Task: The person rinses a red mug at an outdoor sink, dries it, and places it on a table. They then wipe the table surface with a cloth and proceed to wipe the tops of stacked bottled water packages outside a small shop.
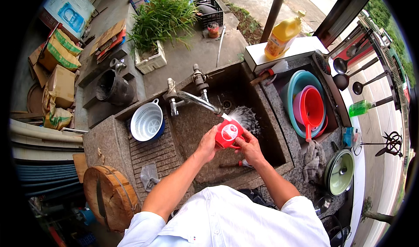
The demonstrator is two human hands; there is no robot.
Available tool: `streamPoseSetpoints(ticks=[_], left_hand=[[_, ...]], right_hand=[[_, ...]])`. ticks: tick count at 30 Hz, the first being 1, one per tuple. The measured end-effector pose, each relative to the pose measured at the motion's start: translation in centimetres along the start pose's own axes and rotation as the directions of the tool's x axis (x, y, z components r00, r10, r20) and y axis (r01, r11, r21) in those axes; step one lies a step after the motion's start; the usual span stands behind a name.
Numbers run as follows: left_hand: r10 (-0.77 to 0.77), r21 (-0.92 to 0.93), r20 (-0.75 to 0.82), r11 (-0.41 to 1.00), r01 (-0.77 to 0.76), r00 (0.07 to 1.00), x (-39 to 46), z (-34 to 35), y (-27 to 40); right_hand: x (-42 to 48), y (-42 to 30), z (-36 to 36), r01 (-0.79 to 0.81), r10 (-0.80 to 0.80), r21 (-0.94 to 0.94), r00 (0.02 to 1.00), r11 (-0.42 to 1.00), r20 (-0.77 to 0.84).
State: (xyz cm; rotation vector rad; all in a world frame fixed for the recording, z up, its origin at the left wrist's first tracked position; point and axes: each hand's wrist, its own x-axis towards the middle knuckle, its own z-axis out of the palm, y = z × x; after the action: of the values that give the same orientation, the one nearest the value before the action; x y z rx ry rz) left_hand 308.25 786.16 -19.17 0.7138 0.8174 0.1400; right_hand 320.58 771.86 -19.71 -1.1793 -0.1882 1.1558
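Observation:
A red cup with a round printed patch is held between both hands over the stone sink. My left hand grips its left side, and my right hand grips its right side near the handle. Water runs from the metal faucet at the cup's mouth and splashes beyond it near the drain. The cup's inside is hidden. Below my hands, a brush with a dark handle lies in the sink. A white colander on a blue basin stands left of the faucet.
A round wooden chopping block stands at the lower left. To the right are nested basins with a red dipper, a grey cloth and green bowls. A yellow pump bottle stands on the ledge; ladles hang at the right.

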Motion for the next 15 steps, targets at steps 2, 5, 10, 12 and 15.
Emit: streamPoseSetpoints(ticks=[2,5,10,12,15], left_hand=[[0.017,0.01,0.011,1.0,-0.017,1.0,-0.1,0.2,-0.1],[0.041,0.013,0.024,0.999,-0.042,0.999,-0.3,0.0,-0.4],[0.053,0.001,0.011,0.999,-0.053,0.999,-1.3,0.3,-0.2],[0.07,-0.002,0.018,0.998,-0.07,0.997,-1.4,0.0,-0.4],[0.1,0.014,0.018,0.995,-0.1,0.995,-1.7,-0.4,-0.5]], right_hand=[[0.0,-0.2,-0.3,0.0,0.0,-0.021,1.0,1.0,0.03],[-0.3,-0.9,0.0,-0.027,0.027,-0.022,0.999,0.999,0.016],[-0.3,-0.8,-0.2,-0.038,0.039,-0.02,0.999,0.999,0.036],[-0.3,-0.7,-0.2,-0.042,0.042,-0.011,0.998,0.999,0.05],[-0.3,-0.4,-0.1,-0.05,0.049,0.017,0.997,0.999,0.054]])
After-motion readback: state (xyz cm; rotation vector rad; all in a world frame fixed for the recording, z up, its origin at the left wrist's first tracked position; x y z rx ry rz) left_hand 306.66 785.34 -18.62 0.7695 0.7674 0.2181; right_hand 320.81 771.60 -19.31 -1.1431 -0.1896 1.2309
